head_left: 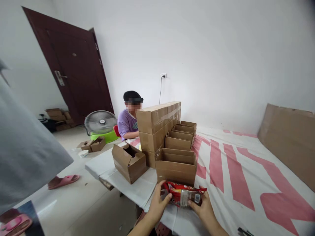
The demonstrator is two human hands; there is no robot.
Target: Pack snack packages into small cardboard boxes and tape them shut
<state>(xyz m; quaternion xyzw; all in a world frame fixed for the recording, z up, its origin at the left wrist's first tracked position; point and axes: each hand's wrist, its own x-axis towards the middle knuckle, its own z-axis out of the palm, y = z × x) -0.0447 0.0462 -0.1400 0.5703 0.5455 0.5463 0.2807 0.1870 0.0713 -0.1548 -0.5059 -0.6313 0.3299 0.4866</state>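
A shiny red snack packet (180, 195) with a white label and a barcode is held level between both hands, just above the near edge of the table. My left hand (158, 198) grips its left end, thumb on the near face. My right hand (200, 203) closes on its right end, thumb below the label. Directly behind the packet stands an open cardboard box (176, 170) with its flaps up; its inside is hidden from this angle. To the left, another cardboard box (130, 165) sits tilted to my view with its top partly open.
Stacked closed boxes (152, 126) form a wall, with a row of open boxes (178, 141) beside it. A seated person (126, 123) is behind the stack; another person's pale garment (27, 147) is at left. A dark tool (244, 232) lies at the near right. A fan (100, 123) stands beyond.
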